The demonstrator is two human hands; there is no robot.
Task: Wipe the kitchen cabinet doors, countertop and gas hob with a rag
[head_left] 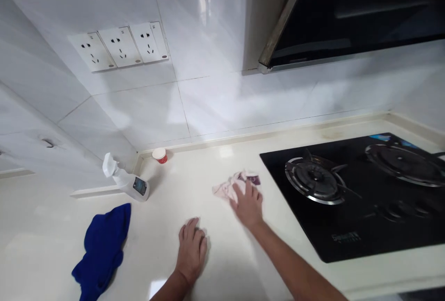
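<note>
Under my right hand [248, 203] lies a crumpled pale pink cloth [224, 189] with a dark purple patch, pressed against the white countertop [194, 176]. The fingers of that hand are spread over the cloth and grip it, left of the gas stove. My left hand [192, 250] rests on the countertop nearer to me, holding nothing, its fingers loosely bent and a little apart. Further left stand a white spray bottle [130, 183] with a dark label and, beside the wall, a small red and white cup [160, 155]. A blue cloth [102, 250] lies bunched at the lower left.
A black glass gas stove [333, 236] with two burners fills the right side of the counter. Above it juts a dark range hood [351, 18] with a low corner. Wall sockets [120, 46] sit on the tiled wall at upper left.
</note>
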